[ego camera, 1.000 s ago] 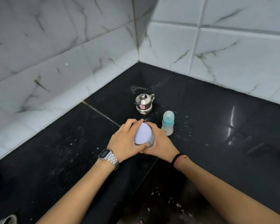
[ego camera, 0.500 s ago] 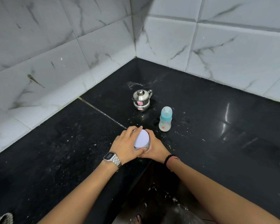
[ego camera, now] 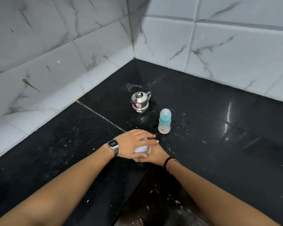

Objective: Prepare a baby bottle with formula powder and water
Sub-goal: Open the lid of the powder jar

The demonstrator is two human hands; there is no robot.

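Kid: Hands were both on one small tin with a white lid, right at the front edge of the black counter.

Friend: How did they hold it?

Kid: The left hand lay over the lid, fingers wrapped around its rim. The right hand gripped the tin's side from the right.

Friend: Where was the baby bottle?

Kid: It stood upright with its blue cap on, near the fingertips but not touching. A little steel pot stood farther back, apart from the bottle.
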